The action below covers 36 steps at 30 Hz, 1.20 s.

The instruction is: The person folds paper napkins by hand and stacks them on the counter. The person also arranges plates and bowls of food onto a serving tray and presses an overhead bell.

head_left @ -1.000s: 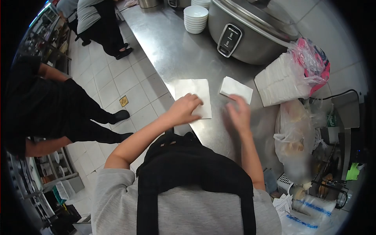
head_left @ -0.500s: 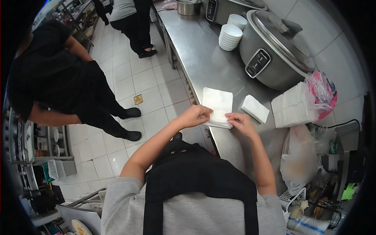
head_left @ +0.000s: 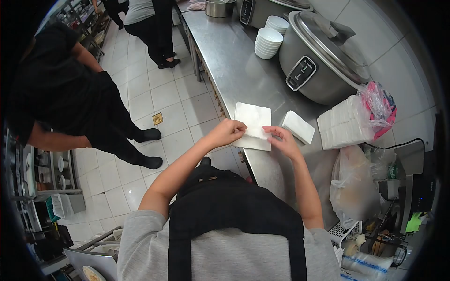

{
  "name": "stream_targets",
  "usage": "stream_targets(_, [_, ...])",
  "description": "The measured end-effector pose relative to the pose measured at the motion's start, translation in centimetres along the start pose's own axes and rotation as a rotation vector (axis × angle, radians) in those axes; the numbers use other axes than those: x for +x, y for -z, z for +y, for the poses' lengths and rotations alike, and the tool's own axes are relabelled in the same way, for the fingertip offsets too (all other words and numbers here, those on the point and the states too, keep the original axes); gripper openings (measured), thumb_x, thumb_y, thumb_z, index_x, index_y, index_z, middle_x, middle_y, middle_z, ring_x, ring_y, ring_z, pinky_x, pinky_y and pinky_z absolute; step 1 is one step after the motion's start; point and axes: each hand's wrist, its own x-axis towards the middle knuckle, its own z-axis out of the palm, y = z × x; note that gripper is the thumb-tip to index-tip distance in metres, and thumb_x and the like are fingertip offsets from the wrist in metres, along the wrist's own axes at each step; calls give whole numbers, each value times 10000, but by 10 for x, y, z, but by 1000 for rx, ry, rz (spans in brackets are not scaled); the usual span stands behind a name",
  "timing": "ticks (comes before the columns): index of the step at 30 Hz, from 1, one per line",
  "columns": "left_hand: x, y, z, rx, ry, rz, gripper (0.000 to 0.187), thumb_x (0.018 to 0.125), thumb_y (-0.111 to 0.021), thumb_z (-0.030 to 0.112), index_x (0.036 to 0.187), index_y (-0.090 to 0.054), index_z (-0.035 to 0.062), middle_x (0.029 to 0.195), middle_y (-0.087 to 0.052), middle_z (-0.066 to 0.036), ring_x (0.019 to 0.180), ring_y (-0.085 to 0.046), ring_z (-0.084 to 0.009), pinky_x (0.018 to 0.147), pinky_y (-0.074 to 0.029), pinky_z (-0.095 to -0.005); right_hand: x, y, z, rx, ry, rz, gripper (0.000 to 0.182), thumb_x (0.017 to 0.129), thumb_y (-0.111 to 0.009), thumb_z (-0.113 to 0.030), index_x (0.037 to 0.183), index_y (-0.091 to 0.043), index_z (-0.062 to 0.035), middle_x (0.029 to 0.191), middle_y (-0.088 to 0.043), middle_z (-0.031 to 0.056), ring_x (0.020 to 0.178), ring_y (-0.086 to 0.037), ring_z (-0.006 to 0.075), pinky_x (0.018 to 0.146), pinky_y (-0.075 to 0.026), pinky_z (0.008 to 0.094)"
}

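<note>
Your left hand has its thumb and fingers pressed together, pinching the left side of the white napkin. Your right hand is loosely spread, its thumb and forefinger apart, with fingertips at the napkin's right side. That napkin lies at the left edge of the table, with a crease across it between your 2 hands; you cannot tell how many sheets are under it. Just beside it, toward the table's wall-side edge, sits a folded napkin stack. Closer to that edge is a napkin pack, partly in clear and pink plastic. Farther along the same edge stands a rice cooker, with 2 stacks of white bowls beside it. A metal pot stands near the table's far end.
</note>
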Motion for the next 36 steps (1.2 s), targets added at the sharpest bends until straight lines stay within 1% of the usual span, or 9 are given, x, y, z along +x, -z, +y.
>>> stream_targets(5, [-7, 4, 5, -46, -88, -24, 279, 824, -559, 157, 1047, -641, 10, 919, -675, -152, 796, -640, -254, 742, -498, -333, -11, 2, -8, -171, 184, 3, 240, 782, -641, -90, 1005, -642, 1, 1130, -635, 106, 1066, -575, 200, 931, -407, 315])
stream_targets(8, [-11, 3, -1, -75, -22, -70, 339, 836, -587, 232, 1101, -605, 21, 918, -672, -168, 816, -641, -245, 753, -490, -326, -7, -5, 11, -104, 61, -62, 257, 790, -641, -100, 1026, -624, -1, 1031, -662, 107, 954, -615, 204, 835, -455, 324])
stream_targets(10, [-5, -3, -11, -188, 67, -27, 468, 802, -671, 303, 1161, -543, 33, 873, -676, -162, 809, -642, -218, 726, -481, -309, 3, -12, 33, 101, -215, 77, 237, 804, -636, -125, 1006, -617, -4, 879, -676, 84, 796, -632, 203, 689, -472, 337])
stream_targets(14, [5, -19, -23, -130, 115, 258, 540, 741, -723, 202, 1202, -499, 33, 656, -622, -79, 636, -608, -193, 619, -456, -315, 27, -24, 53, 112, -108, 309, 228, 823, -620, -160, 976, -604, 8, 761, -657, 107, 647, -611, 227, 584, -447, 352])
stream_targets(17, [6, -25, -17, -46, 140, 363, 532, 758, -692, 177, 1224, -469, 48, 623, -572, -131, 580, -582, -277, 558, -441, -376, 34, -29, 46, -224, -112, 430, 202, 840, -624, -174, 880, -568, 16, 688, -592, 83, 626, -537, 119, 576, -422, 281])
stream_targets(20, [7, -30, -15, -72, 164, 380, 573, 788, -648, 145, 1292, -389, 63, 598, -542, -139, 552, -562, -299, 540, -425, -397, 42, -27, 31, -384, -159, 401, 246, 847, -601, -221, 896, -563, 17, 704, -600, 158, 616, -575, 245, 586, -439, 347])
stream_targets(22, [7, -29, -11, -80, 177, 388, 594, 797, -635, 139, 1317, -356, 68, 600, -538, -149, 547, -559, -302, 538, -423, -399, 44, -28, 23, -506, -198, 370, 277, 873, -545, -280, 918, -564, -8, 790, -630, 228, 776, -609, 413, 660, -465, 472])
stream_targets(34, [17, -36, -22, 228, 101, 466, 648, 843, -593, 152, 1393, -256, 88, 579, -510, -105, 534, -554, -299, 525, -427, -413, 56, -43, 20, -763, -256, 443, 259, 921, -483, -272, 924, -543, -20, 671, -625, 216, 656, -626, 400, 581, -482, 501])
stream_targets(36, [16, -33, -20, 253, 142, 416, 669, 826, -606, 178, 1390, -263, 70, 665, -600, -178, 618, -602, -387, 583, -471, -468, 57, -44, 17, -788, -276, 441, 255, 918, -486, -272, 920, -541, -22, 663, -625, 212, 646, -629, 395, 573, -484, 500])
